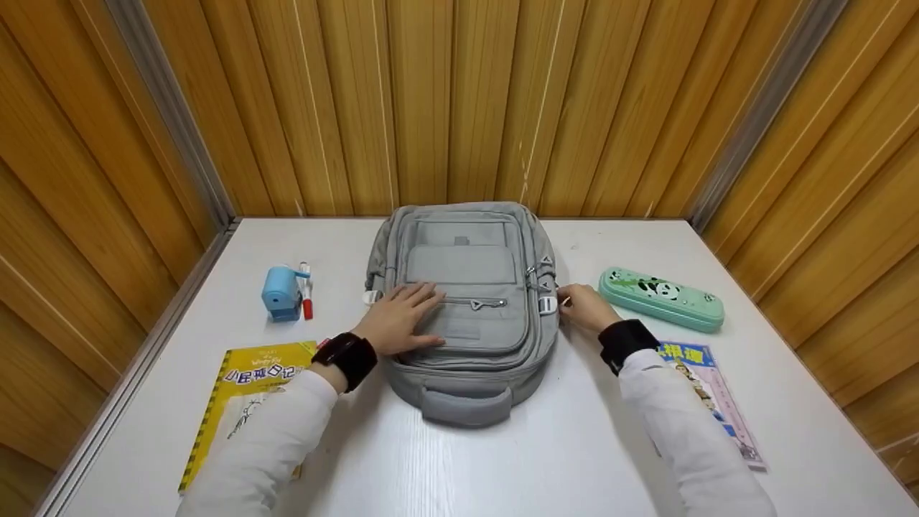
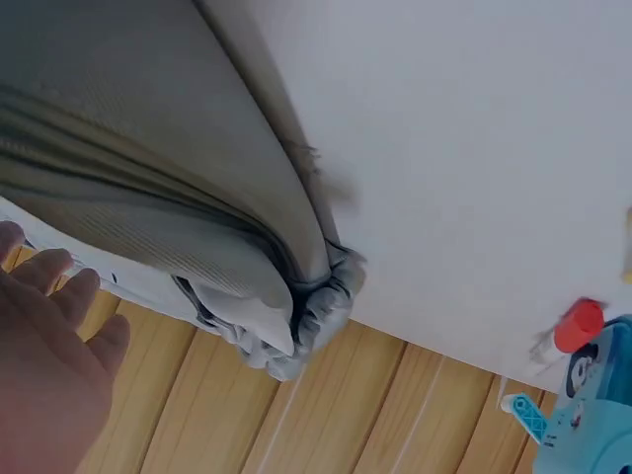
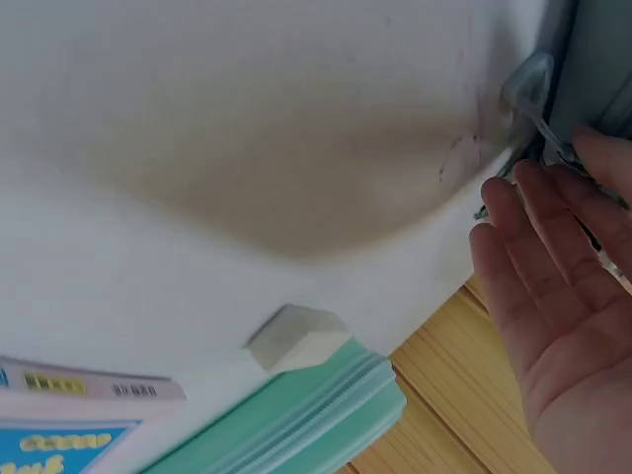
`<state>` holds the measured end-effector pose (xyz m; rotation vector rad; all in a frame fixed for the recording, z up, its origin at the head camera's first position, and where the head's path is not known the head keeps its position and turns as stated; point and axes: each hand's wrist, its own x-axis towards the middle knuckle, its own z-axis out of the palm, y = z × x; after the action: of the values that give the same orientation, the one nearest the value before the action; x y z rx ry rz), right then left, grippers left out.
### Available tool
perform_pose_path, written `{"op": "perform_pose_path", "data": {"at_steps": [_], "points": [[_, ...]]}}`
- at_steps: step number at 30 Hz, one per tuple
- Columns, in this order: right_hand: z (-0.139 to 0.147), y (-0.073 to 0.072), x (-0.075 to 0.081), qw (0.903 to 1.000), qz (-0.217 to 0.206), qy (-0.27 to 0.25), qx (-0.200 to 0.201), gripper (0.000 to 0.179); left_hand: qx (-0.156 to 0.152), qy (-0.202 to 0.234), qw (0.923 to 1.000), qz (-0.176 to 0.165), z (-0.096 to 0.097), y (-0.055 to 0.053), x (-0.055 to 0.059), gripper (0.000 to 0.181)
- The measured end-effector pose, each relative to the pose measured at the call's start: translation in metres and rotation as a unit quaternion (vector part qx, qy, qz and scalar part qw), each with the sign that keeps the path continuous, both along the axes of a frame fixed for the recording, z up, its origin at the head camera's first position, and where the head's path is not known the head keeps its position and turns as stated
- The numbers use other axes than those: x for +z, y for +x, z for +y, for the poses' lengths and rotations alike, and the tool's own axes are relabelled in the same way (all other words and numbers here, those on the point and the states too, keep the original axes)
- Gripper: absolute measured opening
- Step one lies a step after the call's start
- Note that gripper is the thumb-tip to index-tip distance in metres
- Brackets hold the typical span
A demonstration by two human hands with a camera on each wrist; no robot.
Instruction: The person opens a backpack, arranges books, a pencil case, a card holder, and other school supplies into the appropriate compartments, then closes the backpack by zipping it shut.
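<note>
A grey backpack (image 1: 463, 266) lies on its back on the white table, its top handle (image 1: 467, 406) towards me. My left hand (image 1: 403, 316) rests on its front with the fingers spread, left of the front pocket zipper (image 1: 474, 303). In the left wrist view that hand (image 2: 49, 365) shows straight fingers beside the bag's side. At the backpack's right edge, by a white buckle (image 1: 548, 305), is my right hand (image 1: 587, 307). Its thumb and forefinger pinch at a zipper pull, whose grey loop (image 3: 528, 87) sticks out past the fingertips. The other fingers (image 3: 509, 257) extend loosely.
On the left stand a blue pencil sharpener (image 1: 281, 293) and a red-capped marker (image 1: 307, 294), with a yellow book (image 1: 240, 373) nearer me. A green panda pencil case (image 1: 664, 298) and a pink magazine (image 1: 729, 416) lie on the right. Wood-patterned walls (image 1: 459, 100) enclose the table.
</note>
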<state>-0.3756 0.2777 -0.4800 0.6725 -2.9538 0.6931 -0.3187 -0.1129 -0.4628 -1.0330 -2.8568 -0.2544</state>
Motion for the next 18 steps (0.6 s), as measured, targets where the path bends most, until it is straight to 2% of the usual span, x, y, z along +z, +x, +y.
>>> {"op": "perform_pose_path", "data": {"at_steps": [3,8,13,18], "points": [[-0.001,0.0,-0.003,0.9999,0.007,-0.009,-0.009,0.013,0.004,-0.004,0.9996,-0.027,0.006,0.003,-0.002,0.087],[-0.001,0.002,-0.007,0.9995,0.01,-0.018,-0.023,0.011,0.013,-0.011,0.9984,-0.054,0.011,0.003,-0.013,0.097],[-0.001,0.004,-0.007,0.9993,0.013,-0.01,-0.033,0.013,0.021,0.003,0.9977,-0.064,0.014,0.005,-0.017,0.096],[-0.002,0.007,-0.008,0.9991,0.033,0.015,-0.022,0.015,0.026,0.011,0.9974,-0.066,0.015,0.004,-0.018,0.096]]}}
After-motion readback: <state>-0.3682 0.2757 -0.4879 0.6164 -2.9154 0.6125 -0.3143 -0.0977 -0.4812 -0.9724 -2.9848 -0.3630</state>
